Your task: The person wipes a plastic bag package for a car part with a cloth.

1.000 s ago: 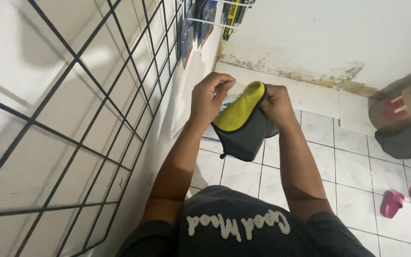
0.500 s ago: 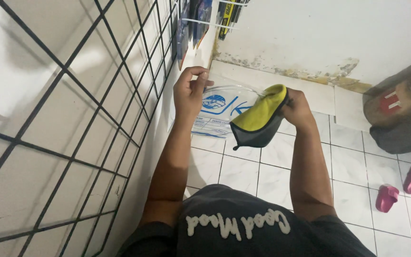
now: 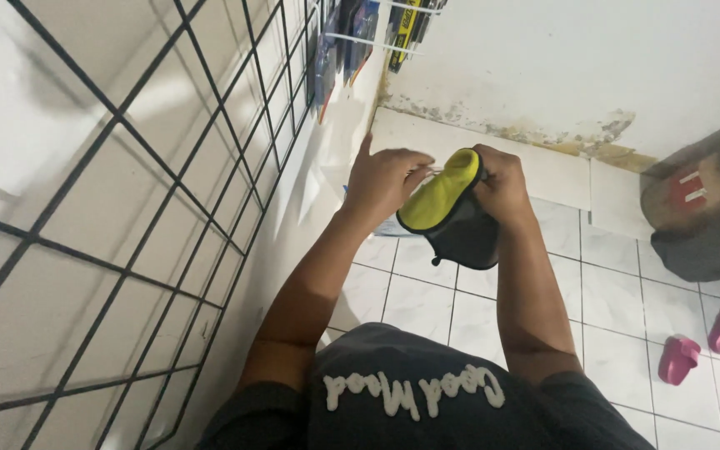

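1. Head view, hands: the right hand grips a folded cloth, yellow on top and dark grey beneath, by its upper right edge. The left hand is closed in a pinch at the cloth's upper left corner, index finger pointing up toward 12 o'clock. The cloth hangs in mid-air between the two hands, above the floor tiles and just right of the wire grid.

2. Doing the step well, as I judge it: the left-hand pinch seems to work at something small on the cloth's edge, too fine to make out. A firm right-hand hold keeps the cloth taut, and a pull along the edge rather than across it avoids tearing the fabric.

3. Packages: hanging packs, blue and dark, sit on the grid at 11 o'clock from the hands. A yellow-and-black pack hangs on white hooks at 12 o'clock. A flat blue-and-white pack lies on the floor, mostly hidden under the hands.

4. Labels: a brown box at 3 o'clock bears a red patch with white marks, with a grey bundle below it.

5. Two pink slippers lie at 4 o'clock.
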